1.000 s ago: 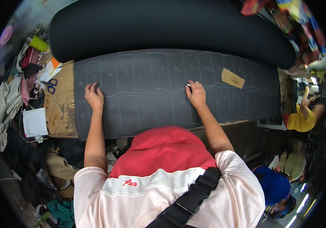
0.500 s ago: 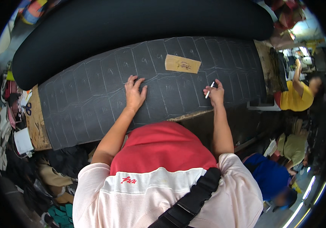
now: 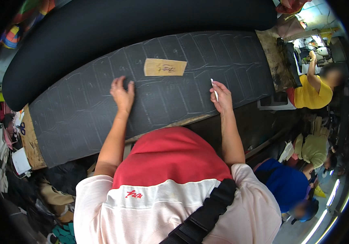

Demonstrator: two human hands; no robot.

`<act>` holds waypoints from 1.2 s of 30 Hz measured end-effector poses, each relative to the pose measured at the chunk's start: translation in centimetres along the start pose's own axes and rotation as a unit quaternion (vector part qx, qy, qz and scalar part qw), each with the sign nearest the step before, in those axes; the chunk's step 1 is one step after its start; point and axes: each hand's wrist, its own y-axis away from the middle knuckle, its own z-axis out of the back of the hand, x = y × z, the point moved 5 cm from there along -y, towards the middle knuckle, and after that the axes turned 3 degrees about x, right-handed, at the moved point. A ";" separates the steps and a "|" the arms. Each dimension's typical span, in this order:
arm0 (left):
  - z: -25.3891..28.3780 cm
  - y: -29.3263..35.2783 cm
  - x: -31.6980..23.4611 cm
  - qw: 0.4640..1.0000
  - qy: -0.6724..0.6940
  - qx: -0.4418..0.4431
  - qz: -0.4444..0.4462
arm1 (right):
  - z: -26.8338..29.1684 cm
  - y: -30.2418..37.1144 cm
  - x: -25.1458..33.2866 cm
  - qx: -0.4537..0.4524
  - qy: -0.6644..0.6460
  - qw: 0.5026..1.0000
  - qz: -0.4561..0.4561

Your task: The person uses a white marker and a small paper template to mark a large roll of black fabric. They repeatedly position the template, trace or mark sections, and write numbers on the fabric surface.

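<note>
A long dark grey sheet (image 3: 101,118) spreads across the table in front of me, marked with rows of pale outlines and figures. My left hand (image 3: 122,95) is over its middle-left part, fingers stretched and spread, holding nothing. Between thumb and fingers of my right hand (image 3: 223,97) is a slim white pen (image 3: 215,94), its upper end tilted to the left. This hand is over the sheet's right part, close to the near edge. A tan, slightly tapered card template (image 3: 165,67) with dark handwriting lies flat on the sheet, between and beyond my hands.
Behind the sheet lies a thick black roll (image 3: 142,20). Blue-handled scissors (image 3: 22,128) and a white paper pad (image 3: 21,161) are at the left. A person in yellow (image 3: 314,93) works at the right; a person in blue (image 3: 284,183) is nearer.
My view has shifted, so the sheet and template appear farther left. The pen has swung from leaning right to leaning left in my right hand. My left hand stays spread.
</note>
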 end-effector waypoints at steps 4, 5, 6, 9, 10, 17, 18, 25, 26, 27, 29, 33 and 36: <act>0.1 -0.6 1.5 0.974 -0.133 -0.094 0.155 | 0.3 -1.5 2.7 0.203 -0.160 0.966 -0.017; -0.2 -0.6 1.0 0.970 -0.174 -0.102 0.134 | 1.0 -2.4 3.0 0.176 -0.067 0.982 -0.001; -0.8 -0.3 0.9 0.959 -0.218 -0.067 0.166 | 1.2 -3.1 3.2 0.188 0.019 0.982 0.029; -2.1 0.7 0.0 0.932 -0.255 -0.068 0.246 | 2.6 -4.7 2.8 0.178 0.218 0.957 0.073; -2.7 1.2 -0.3 0.923 -0.264 -0.059 0.273 | 3.1 -5.0 2.3 0.171 0.260 0.948 0.062; -3.5 1.7 -1.9 0.891 -0.334 -0.101 0.291 | 1.4 -5.0 3.1 0.294 0.363 0.784 0.409; -3.5 1.7 -1.9 0.889 -0.335 -0.099 0.296 | 1.1 -5.0 3.1 0.303 0.357 0.771 0.431; -3.4 1.7 -1.8 0.882 -0.339 -0.100 0.312 | 0.3 -5.9 2.4 0.319 0.390 0.735 0.454; -3.4 1.7 -1.8 0.881 -0.340 -0.101 0.313 | 0.6 -5.8 2.5 0.315 0.396 0.732 0.457; -3.4 1.7 -1.8 0.880 -0.344 -0.101 0.311 | 0.9 -5.7 2.5 0.311 0.401 0.729 0.459; -3.4 1.7 -1.7 0.878 -0.346 -0.099 0.315 | 1.1 -5.5 2.5 0.316 0.401 0.728 0.457; -3.4 1.7 -1.4 0.874 -0.350 -0.097 0.322 | 0.7 -5.5 2.6 0.274 0.397 0.747 0.458; -3.5 1.7 -1.4 0.873 -0.355 -0.097 0.319 | 0.9 -6.0 3.1 0.226 0.372 0.784 0.441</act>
